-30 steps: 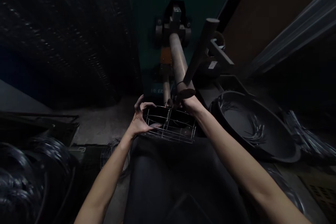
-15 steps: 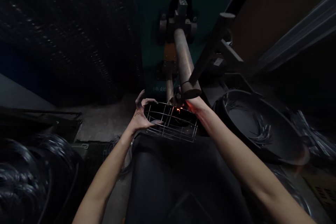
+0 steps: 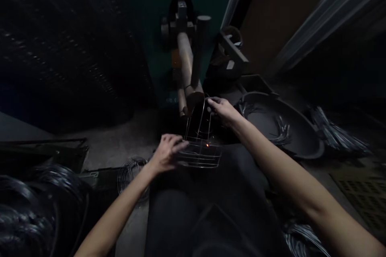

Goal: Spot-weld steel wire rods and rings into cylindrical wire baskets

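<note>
Steel wire basket [image 3: 200,153], thin welded hoops and rods, lies between both hands. Its long axis runs away from the person, from above the dark trousers [image 3: 181,225] toward the thick metal arm [image 3: 186,64] of a spot welder, and the far end tilts up steeply.

Right hand [image 3: 223,111]: narrow pinch, fingers closed on the top hoop at the far end of the basket. This hand is the nearer one to the round end of the arm; the hoop stands just beside that end.

Left hand [image 3: 165,153]: fingers curled and narrow, lying over the near left side of the basket. The wires pass close under the fingertips [image 3: 182,143], but whether this hand grips them cannot be told. It is farther from the arm than the right hand.

A small orange glow [image 3: 207,145] shows among the wires, below and to the left of the right hand.

Beyond the right hand, a black pan [image 3: 315,151] holds bent wire pieces [image 3: 282,130]. Left of the left hand, a small wire ring [image 3: 131,176] lies on the floor, with coils of black wire [image 3: 21,217] farther out.

Writing: a white label [image 3: 230,64] sits on a bracket beyond the right hand, and pale marks [image 3: 171,99] show on the green cabinet [image 3: 157,72]. Both are too dim or small to read. No brand legible.
</note>
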`<state>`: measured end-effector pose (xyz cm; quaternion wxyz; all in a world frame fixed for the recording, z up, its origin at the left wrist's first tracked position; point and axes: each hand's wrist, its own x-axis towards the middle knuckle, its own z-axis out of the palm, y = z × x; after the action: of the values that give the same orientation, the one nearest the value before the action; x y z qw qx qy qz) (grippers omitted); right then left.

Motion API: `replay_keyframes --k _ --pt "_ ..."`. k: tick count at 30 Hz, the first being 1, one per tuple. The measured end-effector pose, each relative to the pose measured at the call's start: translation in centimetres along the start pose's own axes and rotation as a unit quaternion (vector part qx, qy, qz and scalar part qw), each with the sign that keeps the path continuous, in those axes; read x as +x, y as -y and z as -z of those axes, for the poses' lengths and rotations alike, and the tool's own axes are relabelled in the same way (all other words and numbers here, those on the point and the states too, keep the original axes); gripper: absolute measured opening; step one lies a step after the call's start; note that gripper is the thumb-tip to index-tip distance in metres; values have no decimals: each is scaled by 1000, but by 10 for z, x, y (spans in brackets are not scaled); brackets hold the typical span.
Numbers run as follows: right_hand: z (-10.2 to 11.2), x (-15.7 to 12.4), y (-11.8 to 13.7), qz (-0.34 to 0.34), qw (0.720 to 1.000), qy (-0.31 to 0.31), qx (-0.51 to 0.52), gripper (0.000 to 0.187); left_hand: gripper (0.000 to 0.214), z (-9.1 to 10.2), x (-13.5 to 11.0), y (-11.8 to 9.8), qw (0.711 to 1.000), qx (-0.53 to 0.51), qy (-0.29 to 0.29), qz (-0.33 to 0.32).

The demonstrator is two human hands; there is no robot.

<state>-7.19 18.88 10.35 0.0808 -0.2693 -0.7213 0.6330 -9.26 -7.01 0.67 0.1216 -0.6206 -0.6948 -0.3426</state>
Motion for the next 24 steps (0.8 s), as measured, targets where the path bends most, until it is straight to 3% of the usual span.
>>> replay_keyframes --k 3,5,7,9,10,12,14,17,19,22,24 --pt "31 -57 -17 72 978 -28 -194 34 80 -11 -4 -64 987 -1 120 -103" --pt "53 -102 -21 106 944 -12 -312 42 73 -5 2 -94 979 -45 136 -148" --pt "78 -141 -17 148 917 25 -370 40 71 7 10 -100 993 -77 27 -84" --pt "100 -167 -10 201 901 44 -383 34 75 18 15 -91 985 -107 -114 75" --pt "109 -173 -9 219 896 40 -385 31 74 23 16 -86 967 -137 -150 152" --pt "116 -169 -13 230 891 19 -390 26 62 31 13 -86 926 -242 -135 257" --pt "108 -148 -25 230 897 11 -377 23 49 36 10 -103 866 -383 -77 313" --pt "72 -97 -49 219 922 36 -316 22 43 36 17 -148 744 -533 -61 398" --pt "48 -72 -60 173 931 55 -315 22 42 25 31 -168 690 -577 -63 432" --pt "37 -68 -67 120 917 42 -379 31 40 0 55 -162 654 -603 -94 446" --pt "47 -88 -68 137 913 52 -380 31 38 -15 67 -142 665 -596 -96 440"
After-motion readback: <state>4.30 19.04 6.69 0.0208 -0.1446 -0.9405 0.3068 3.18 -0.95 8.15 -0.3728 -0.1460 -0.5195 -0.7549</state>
